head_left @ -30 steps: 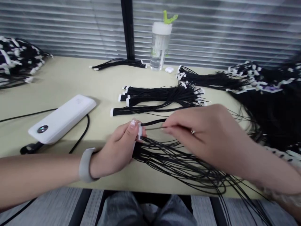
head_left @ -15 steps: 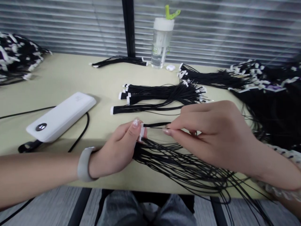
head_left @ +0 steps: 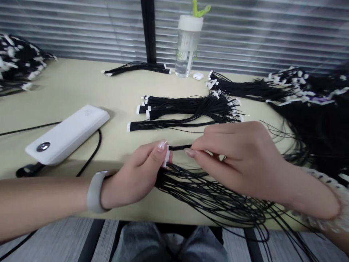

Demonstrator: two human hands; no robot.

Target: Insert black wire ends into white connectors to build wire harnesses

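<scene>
Connector (head_left: 166, 158), white, sits over the near-middle of the table (head_left: 120, 96), pinched by left hand (head_left: 137, 176) thumb and fingers. Right hand (head_left: 242, 163): thumb and index tips pressed together on black strands (head_left: 180, 147), just right of the connector; exact wire hidden. Best handling, I judge: connector braced, strands straight, force in line with them, loose wires (head_left: 209, 196) kept from snagging below the right hand. Those wires spill past the near edge. Wire bundles (head_left: 174, 109) limit far-side room; bare surface lies left, toward the power bank (head_left: 69, 134).
</scene>
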